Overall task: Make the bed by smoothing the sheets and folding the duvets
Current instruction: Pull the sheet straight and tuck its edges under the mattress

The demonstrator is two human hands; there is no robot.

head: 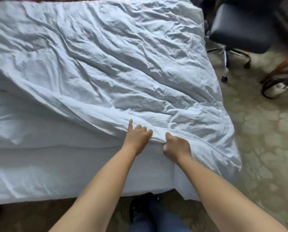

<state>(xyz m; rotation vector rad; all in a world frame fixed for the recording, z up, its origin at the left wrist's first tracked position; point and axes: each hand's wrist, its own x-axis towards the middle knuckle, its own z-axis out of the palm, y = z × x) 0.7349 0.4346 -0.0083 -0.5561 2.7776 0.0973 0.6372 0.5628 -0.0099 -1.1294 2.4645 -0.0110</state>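
Observation:
A wrinkled white duvet (106, 64) lies spread over most of the bed, and its near corner hangs off the right side. The white bed sheet (48, 161) shows along the near edge and at the left. My left hand (137, 137) and my right hand (176, 146) are side by side at the duvet's near edge. My right hand pinches a fold of that edge between thumb and curled fingers. My left hand holds the edge with curled fingers, its index finger pointing out over the fabric.
A dark office chair (240, 27) on a chrome wheeled base stands on the carpet right of the bed. A wooden leg (280, 66) and a dark round object (277, 86) lie further right. My legs in blue trousers (156, 220) stand against the bed's near side.

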